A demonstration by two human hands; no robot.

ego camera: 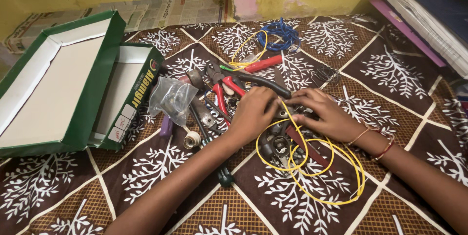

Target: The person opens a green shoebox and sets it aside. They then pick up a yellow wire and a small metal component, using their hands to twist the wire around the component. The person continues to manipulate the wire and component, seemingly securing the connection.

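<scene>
My left hand (253, 113) and my right hand (321, 113) rest side by side on a heap of small tools in the middle of a brown cloth (161, 166) with white tree prints. Both hands lie palm down with curled fingers on the pile, and what the fingers grip is hidden. A loop of yellow wire (317, 166) runs from between the hands toward me. Red-handled pliers (222, 93) and a black-handled tool (263, 83) lie just beyond my left hand. Red thread bands circle my right wrist.
An open green cardboard box (58, 84) and its lid (129, 93) lie at the left. A clear plastic bag (171, 97), a red screwdriver (263, 63), a blue wire coil (279, 34) and more yellow wire (243, 52) lie behind. Stacked books (429, 15) sit at the right.
</scene>
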